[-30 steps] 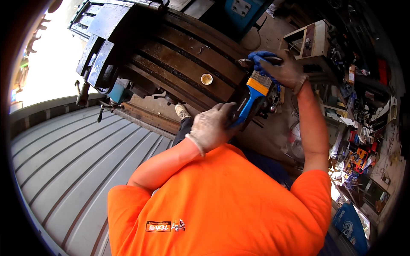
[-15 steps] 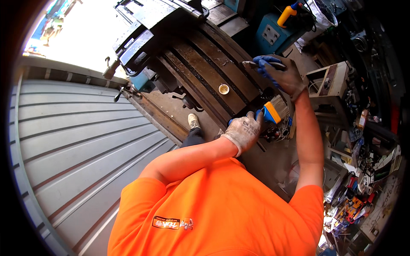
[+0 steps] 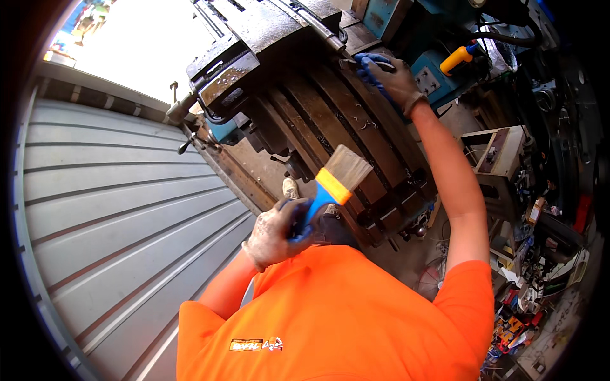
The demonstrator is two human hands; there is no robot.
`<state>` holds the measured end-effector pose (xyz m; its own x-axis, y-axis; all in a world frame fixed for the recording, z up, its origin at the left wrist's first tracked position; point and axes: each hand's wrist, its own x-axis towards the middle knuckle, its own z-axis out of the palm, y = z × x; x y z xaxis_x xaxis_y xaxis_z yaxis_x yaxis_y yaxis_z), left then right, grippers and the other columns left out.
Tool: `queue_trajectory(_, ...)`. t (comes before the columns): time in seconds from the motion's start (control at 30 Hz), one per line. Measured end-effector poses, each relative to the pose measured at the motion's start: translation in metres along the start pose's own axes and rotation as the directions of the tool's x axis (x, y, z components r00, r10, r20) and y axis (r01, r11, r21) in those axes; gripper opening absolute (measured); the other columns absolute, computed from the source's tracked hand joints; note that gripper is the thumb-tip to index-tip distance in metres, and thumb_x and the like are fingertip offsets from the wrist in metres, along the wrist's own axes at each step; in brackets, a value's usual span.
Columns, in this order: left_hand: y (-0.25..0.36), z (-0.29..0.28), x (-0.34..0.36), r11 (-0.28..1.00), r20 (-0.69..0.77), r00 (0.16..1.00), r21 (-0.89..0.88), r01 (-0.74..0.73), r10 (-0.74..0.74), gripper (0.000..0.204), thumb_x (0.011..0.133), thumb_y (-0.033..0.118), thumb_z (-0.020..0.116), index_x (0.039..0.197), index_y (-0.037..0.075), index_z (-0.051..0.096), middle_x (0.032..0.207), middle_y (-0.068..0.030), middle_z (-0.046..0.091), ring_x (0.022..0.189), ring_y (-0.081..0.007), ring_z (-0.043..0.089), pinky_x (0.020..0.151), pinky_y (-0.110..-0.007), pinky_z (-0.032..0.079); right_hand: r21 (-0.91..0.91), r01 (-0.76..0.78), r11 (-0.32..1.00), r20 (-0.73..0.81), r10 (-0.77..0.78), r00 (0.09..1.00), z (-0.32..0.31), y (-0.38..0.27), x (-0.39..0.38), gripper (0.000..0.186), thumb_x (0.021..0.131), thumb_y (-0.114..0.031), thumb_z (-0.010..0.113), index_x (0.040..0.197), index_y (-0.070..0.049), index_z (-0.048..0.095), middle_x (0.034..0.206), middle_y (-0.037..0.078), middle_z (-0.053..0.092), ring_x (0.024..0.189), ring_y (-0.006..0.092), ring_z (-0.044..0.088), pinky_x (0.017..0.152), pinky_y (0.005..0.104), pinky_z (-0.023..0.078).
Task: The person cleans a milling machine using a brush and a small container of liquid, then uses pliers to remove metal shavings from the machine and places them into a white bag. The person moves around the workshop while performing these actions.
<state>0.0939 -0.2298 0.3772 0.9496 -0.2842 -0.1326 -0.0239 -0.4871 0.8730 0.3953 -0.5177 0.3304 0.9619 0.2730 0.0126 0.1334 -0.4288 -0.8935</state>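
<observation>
In my gloved left hand [image 3: 273, 238] is a paintbrush [image 3: 333, 181] with a blue handle, yellow band and pale bristles, held angled over the near end of the slotted metal machine table [image 3: 308, 117]. My right hand [image 3: 394, 82], in a grimy blue glove, is curled around something I cannot make out at the far right of that table, beside a steel bar [image 3: 318, 28]. Shavings and dark grime lie on the table and in its slots. The small cup seen earlier on the table is not visible now, probably behind the brush.
A ribbed grey metal panel [image 3: 114, 216] fills the left side, with a bright opening [image 3: 140, 44] beyond. A yellow bottle [image 3: 456, 60] stands by a teal housing [image 3: 426, 79]. A frame cabinet [image 3: 489, 152] and cluttered tools [image 3: 511, 324] are at the right.
My right arm has reached up and leftward toward the far part of the machine. My left hand has drawn back leftward, the brush now raised with bristles upward. The view has shifted.
</observation>
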Motion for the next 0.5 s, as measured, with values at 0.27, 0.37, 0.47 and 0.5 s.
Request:
queue_trajectory(0.27, -0.047, -0.014, -0.042, 0.873, -0.171, 0.902, -0.376, 0.311, -0.396, 0.045, 0.077, 0.005, 0.072, 0.120, 0.000, 0.061, 0.094, -0.0054, 0.063, 0.080, -0.0122, 0.059, 0.072, -0.026, 0.050, -0.355, 0.050, 0.934, 0.070, -0.027, 0.997, 0.049, -0.015, 0.028, 0.046, 0.090, -0.044, 0.063, 0.124, -0.014, 0.065, 0.114, 0.020, 0.069, 0.108, 0.0365, 0.065, 0.094, 0.0382, 0.050)
queue_trajectory(0.37, -0.042, -0.019, -0.042, 0.881, -0.143, 0.905, -0.330, 0.339, -0.402, 0.043, 0.078, 0.001, 0.070, 0.119, -0.004, 0.059, 0.095, -0.0050, 0.063, 0.084, -0.0099, 0.059, 0.075, -0.025, 0.050, -0.467, -0.028, 0.884, 0.116, 0.093, 0.989, 0.032, -0.024, 0.020, 0.048, 0.090, -0.046, 0.062, 0.125, -0.014, 0.064, 0.113, 0.019, 0.069, 0.105, 0.0347, 0.067, 0.092, 0.0374, 0.051)
queue_trajectory(0.47, -0.039, -0.015, -0.040, 0.868, -0.154, 0.909, -0.394, 0.303, -0.387, 0.042, 0.079, 0.001, 0.069, 0.119, -0.004, 0.059, 0.095, -0.0057, 0.063, 0.083, -0.0096, 0.059, 0.075, -0.025, 0.050, -0.394, -0.085, 0.915, 0.293, 0.213, 0.932, -0.004, -0.029, -0.014, 0.045, 0.091, -0.045, 0.061, 0.121, -0.011, 0.066, 0.108, 0.018, 0.070, 0.102, 0.0308, 0.068, 0.089, 0.0359, 0.052)
queue_trajectory(0.5, -0.040, -0.015, -0.038, 0.872, -0.152, 0.914, -0.392, 0.295, -0.377, 0.041, 0.079, 0.001, 0.069, 0.119, -0.004, 0.059, 0.095, -0.0056, 0.063, 0.082, -0.0095, 0.059, 0.075, -0.025, 0.050, -0.416, -0.052, 0.908, 0.292, 0.188, 0.938, -0.013, -0.031, -0.032, 0.042, 0.092, -0.042, 0.061, 0.118, -0.009, 0.067, 0.103, 0.015, 0.070, 0.098, 0.0259, 0.068, 0.087, 0.0341, 0.052)
